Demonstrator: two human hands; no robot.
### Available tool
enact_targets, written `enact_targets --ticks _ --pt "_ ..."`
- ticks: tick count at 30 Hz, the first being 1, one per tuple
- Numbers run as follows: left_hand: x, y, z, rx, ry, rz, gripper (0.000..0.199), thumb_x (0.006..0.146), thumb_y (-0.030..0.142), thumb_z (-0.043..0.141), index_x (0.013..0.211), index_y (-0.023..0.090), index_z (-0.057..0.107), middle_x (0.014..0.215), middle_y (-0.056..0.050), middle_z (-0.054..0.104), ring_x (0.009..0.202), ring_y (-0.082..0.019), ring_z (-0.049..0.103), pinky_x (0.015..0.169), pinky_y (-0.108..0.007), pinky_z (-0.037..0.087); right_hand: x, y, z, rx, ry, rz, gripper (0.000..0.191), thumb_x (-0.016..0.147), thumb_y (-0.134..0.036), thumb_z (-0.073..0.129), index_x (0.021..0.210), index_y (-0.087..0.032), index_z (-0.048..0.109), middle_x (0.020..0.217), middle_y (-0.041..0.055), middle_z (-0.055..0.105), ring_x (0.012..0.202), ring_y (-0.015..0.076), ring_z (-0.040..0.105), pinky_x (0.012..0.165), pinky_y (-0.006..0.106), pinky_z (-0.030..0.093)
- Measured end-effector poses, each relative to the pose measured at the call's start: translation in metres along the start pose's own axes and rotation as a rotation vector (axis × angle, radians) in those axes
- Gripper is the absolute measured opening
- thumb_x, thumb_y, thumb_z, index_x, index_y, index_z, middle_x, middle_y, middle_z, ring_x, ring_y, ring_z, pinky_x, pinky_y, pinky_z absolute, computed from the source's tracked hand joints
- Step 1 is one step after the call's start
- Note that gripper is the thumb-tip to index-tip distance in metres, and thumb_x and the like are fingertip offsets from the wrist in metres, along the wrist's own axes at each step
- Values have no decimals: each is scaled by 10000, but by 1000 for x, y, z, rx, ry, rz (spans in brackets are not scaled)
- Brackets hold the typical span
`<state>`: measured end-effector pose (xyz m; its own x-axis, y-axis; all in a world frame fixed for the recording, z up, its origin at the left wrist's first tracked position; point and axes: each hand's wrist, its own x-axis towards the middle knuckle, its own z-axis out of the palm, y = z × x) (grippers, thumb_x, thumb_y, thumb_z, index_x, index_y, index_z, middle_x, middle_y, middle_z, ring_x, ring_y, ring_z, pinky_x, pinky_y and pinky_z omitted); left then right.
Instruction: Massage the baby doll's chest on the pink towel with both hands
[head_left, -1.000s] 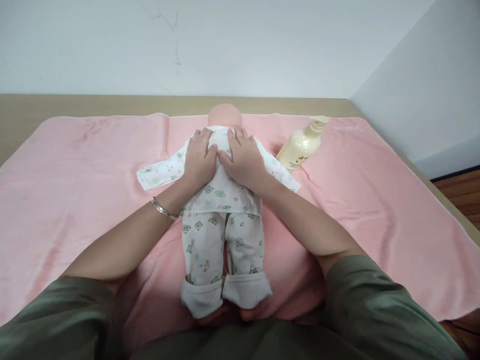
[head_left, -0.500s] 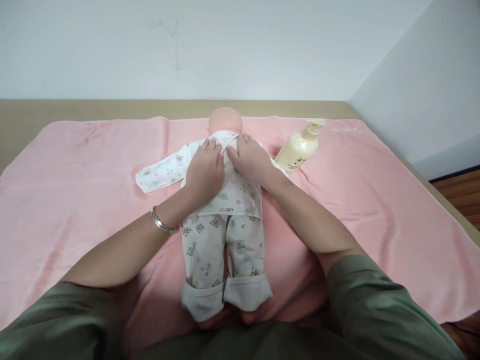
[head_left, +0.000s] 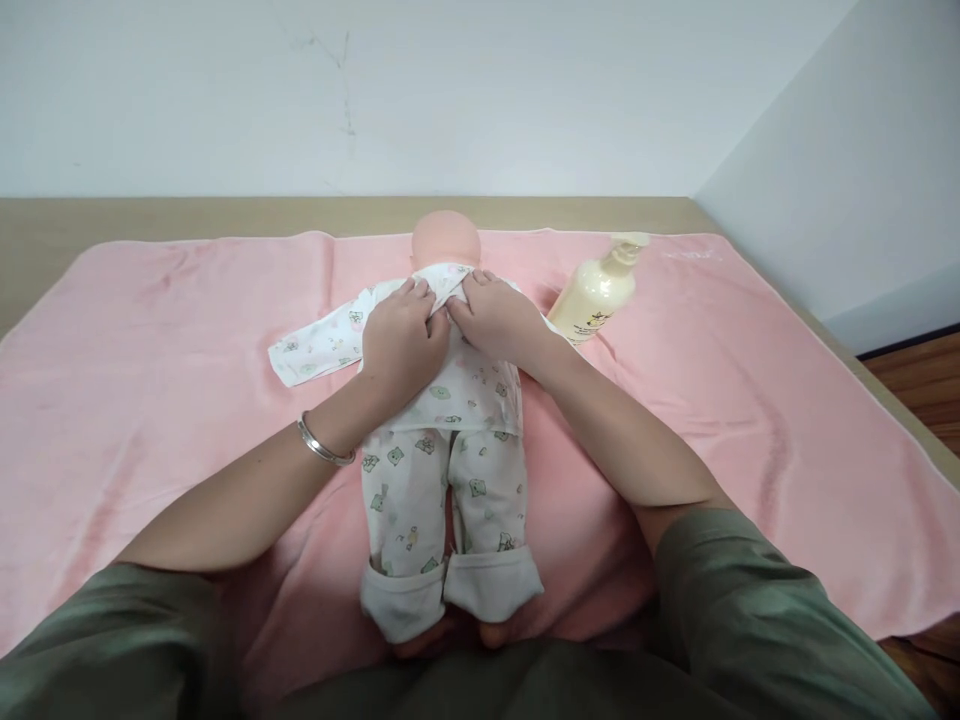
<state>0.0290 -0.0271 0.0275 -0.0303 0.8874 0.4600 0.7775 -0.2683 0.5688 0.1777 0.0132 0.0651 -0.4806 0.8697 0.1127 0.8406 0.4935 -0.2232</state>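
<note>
A baby doll point(head_left: 447, 238) lies lengthwise on a pink blanket, its bald head away from me and no face in sight. It has on a white printed shirt point(head_left: 480, 390) and matching trousers point(head_left: 487, 490) with turned-up cuffs. On the left of the shirt's upper part, my left hand point(head_left: 405, 335) is closed, with cloth pinched at the thumb and fingers. My right hand point(head_left: 499, 315) grips the shirt just below the neckline on the other side. Between the two hands the fabric is raised in a fold. Both hands partly cover the shirt.
A cream pump bottle point(head_left: 600, 290) leans beside the doll's right-hand sleeve in the picture. The pink blanket point(head_left: 750, 400) covers most of the wooden table point(head_left: 45, 225). A white wall point(head_left: 525, 100) stands behind the table, and another rises at the right.
My fingers have curled from lying flatter on the shirt to pinching its cloth, which now bunches up between my hands. Doll and bottle stay in place; the view has shifted slightly.
</note>
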Motion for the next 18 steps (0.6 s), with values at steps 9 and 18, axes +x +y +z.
enact_targets --ticks 9,18 --pt "12 -3 -5 -65 -64 -31 221 907 259 453 762 233 618 1004 -109 729 1181 -347 643 1202 -535 432 -29 -23 -4 -267 -24 -179 329 998 -115 407 922 -135 726 966 161 729 988 303 653 912 412 498" --pt "6 0 -2 -30 -29 -29 168 885 234 481 775 224 608 1072 -129 719 1187 -355 619 1188 -566 433 -5 -5 3 -102 61 -30 422 1086 -275 335 1148 -65 697 1181 181 736 1125 298 667 986 396 517"
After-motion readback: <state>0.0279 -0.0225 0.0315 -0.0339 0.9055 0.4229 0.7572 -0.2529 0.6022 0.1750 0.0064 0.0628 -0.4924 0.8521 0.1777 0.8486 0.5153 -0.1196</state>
